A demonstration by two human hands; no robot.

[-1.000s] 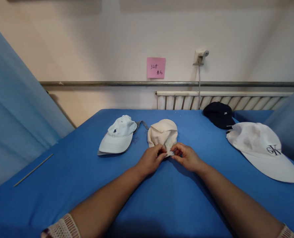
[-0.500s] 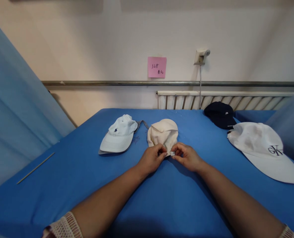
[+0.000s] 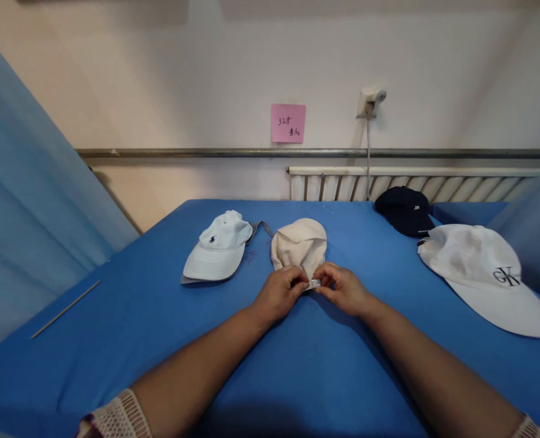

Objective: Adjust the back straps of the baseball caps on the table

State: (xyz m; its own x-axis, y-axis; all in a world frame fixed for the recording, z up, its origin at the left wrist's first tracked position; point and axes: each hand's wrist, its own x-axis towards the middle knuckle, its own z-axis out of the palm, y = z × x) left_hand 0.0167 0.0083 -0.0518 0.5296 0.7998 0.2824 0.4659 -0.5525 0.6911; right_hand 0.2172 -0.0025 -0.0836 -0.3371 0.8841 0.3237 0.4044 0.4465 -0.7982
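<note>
A cream cap point(image 3: 298, 244) lies in the middle of the blue table point(image 3: 160, 316), its back strap toward me. My left hand point(image 3: 276, 294) pinches the cap's near edge by the strap. My right hand point(image 3: 343, 289) pinches the strap's small metal buckle point(image 3: 315, 283) from the right. Both hands are closed and meet at the buckle, fingertips almost touching.
A white cap with a small dark logo point(image 3: 218, 248) lies left of the cream one. A large white cap with dark letters point(image 3: 480, 271) and a dark navy cap point(image 3: 404, 210) lie at the right. A thin stick point(image 3: 64, 309) rests near the left edge. Blue curtains hang on both sides.
The hands have barely shifted; the fingers have worked slightly at the buckle, which now lies a little flatter between them. The caps have not moved.
</note>
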